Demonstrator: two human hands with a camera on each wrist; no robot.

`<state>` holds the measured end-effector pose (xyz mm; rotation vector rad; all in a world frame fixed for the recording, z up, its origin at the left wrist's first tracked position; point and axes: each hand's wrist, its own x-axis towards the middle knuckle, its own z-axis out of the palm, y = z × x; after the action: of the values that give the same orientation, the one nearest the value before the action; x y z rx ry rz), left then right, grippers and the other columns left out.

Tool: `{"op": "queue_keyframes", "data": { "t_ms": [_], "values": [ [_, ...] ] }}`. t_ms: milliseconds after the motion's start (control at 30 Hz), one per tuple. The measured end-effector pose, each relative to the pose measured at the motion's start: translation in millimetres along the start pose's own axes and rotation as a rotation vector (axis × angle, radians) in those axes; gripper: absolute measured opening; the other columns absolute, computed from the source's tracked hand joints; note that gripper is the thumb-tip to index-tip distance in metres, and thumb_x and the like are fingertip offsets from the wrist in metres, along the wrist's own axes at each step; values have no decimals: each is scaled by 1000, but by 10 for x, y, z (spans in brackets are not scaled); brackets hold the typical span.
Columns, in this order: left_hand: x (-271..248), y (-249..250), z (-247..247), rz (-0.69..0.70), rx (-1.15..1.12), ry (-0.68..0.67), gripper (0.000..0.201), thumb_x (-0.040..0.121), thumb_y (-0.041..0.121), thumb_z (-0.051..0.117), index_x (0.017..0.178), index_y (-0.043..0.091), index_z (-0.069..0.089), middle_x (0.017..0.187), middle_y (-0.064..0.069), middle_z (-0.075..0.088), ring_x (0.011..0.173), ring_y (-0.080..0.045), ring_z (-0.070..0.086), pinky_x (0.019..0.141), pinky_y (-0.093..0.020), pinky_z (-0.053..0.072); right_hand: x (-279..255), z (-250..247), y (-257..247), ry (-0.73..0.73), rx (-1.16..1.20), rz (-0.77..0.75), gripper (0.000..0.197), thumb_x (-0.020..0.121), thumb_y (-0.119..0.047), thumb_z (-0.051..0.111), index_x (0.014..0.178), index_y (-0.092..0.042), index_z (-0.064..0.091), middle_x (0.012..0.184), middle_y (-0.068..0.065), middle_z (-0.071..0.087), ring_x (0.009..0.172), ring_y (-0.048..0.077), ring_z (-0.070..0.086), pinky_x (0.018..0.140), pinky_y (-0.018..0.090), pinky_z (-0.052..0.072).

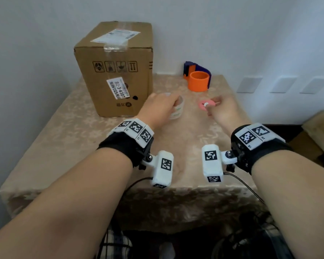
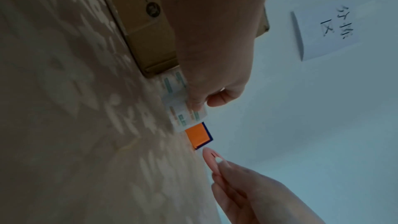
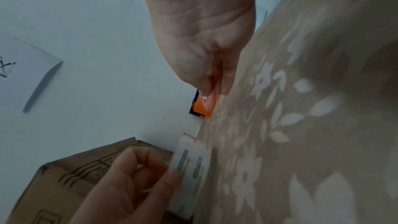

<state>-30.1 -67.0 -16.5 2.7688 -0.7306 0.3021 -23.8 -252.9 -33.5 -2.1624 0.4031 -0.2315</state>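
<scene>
1. Stretching out over the near edge of a beige, flower-patterned tablecloth (image 1: 64,156), two bare forearms each wear black wrist straps (image 1: 133,135) carrying white blocks with black-and-white square markers.
2. Past the straps, the left hand (image 1: 158,107) is palm down with its fingers curled over a roll of white tape (image 1: 178,109) printed with green marks. The thumb and fingers are clamped on the roll's outer face. The roll sits low against the cloth near the middle of the table, just right of the box's front corner.
3. Level with it, the right hand (image 1: 224,111) pinches a small round pink plastic disc (image 1: 205,105) with a white centre between thumb and fingertips. The disc sticks out to the left of the fingers, towards the roll but apart from it. From the left wrist view it is held close above the cloth; I cannot tell whether it touches.
4. Behind the left hand stands a tall brown cardboard box (image 1: 116,71), upright on the cloth, sealed with clear tape and bearing white printed labels on its top and front.
5. Farther back, to the right of the box and beyond the disc, an orange and dark-blue plastic tape dispenser (image 1: 197,81) sits at the table's far edge.
6. Behind everything is a pale wall (image 1: 232,25); three white wall plates (image 1: 282,85) are on it at the right, and a white sheet of paper (image 2: 327,30) with handwritten characters hangs higher up.
</scene>
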Motion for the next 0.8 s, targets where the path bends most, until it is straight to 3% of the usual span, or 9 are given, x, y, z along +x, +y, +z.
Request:
{"op": "queue_keyframes", "data": {
  "t_ms": [133, 233, 367, 500, 633, 733, 800],
  "values": [
    [-20, -30, 32, -48, 6, -14, 13, 93, 16, 48, 102, 12, 57, 107, -8, 63, 102, -29, 56, 87, -37, 39, -53, 28, 42, -66, -176, 25, 35, 87, -26, 62, 114, -3, 61, 112, 17, 67, 108, 32, 62, 93, 38, 49],
    [-44, -64, -76, -70, -85, 44, 17, 94, 25, 52, 103, 13, 59, 109, -9, 64, 104, -26, 57, 83, -37, 44, -136, 106, -9, 0, -389, -59, 44, 87, -28, 60, 123, -3, 54, 129, 18, 57, 122, 35, 50, 106, 42, 40],
    [-154, -147, -319, -81, -157, 222, 17, 94, 28, 51, 100, 14, 58, 94, -1, 62, 89, -19, 54, 72, -31, 42, -192, 226, -225, 46, -346, -235, 46, 88, -20, 53, 132, -10, 44, 137, 18, 44, 126, 36, 39, 106, 43, 35],
    [-383, -322, -610, -142, -164, 459, 17, 94, 27, 50, 101, 15, 60, 93, 0, 61, 90, -17, 52, 74, -31, 44, -401, 320, -648, 85, -238, -577, 47, 89, -17, 51, 135, -11, 43, 139, 15, 40, 129, 31, 37, 109, 38, 32],
    [-522, -637, -822, -256, -61, 690, 25, 91, 25, 53, 112, 12, 58, 121, -9, 54, 113, -28, 46, 96, -39, 39, -598, 422, -1018, 60, -349, -895, 52, 95, -31, 42, 144, -19, 31, 156, 11, 22, 144, 29, 22, 116, 43, 21],
    [-520, -847, -934, -370, 35, 612, 38, 94, 30, 47, 132, 23, 48, 148, -5, 36, 136, -31, 29, 111, -47, 23, -604, 556, -1326, 10, -475, -1015, 53, 98, -36, 37, 147, -22, 26, 160, 6, 15, 148, 27, 11, 121, 47, 8],
    [-474, -951, -975, -397, 48, 532, 39, 96, 33, 43, 135, 29, 45, 152, -3, 32, 140, -31, 25, 113, -49, 18, -522, 636, -1537, 14, -527, -1049, 52, 98, -37, 35, 147, -22, 27, 159, 4, 19, 148, 27, 12, 120, 48, 5]
  ]
}}
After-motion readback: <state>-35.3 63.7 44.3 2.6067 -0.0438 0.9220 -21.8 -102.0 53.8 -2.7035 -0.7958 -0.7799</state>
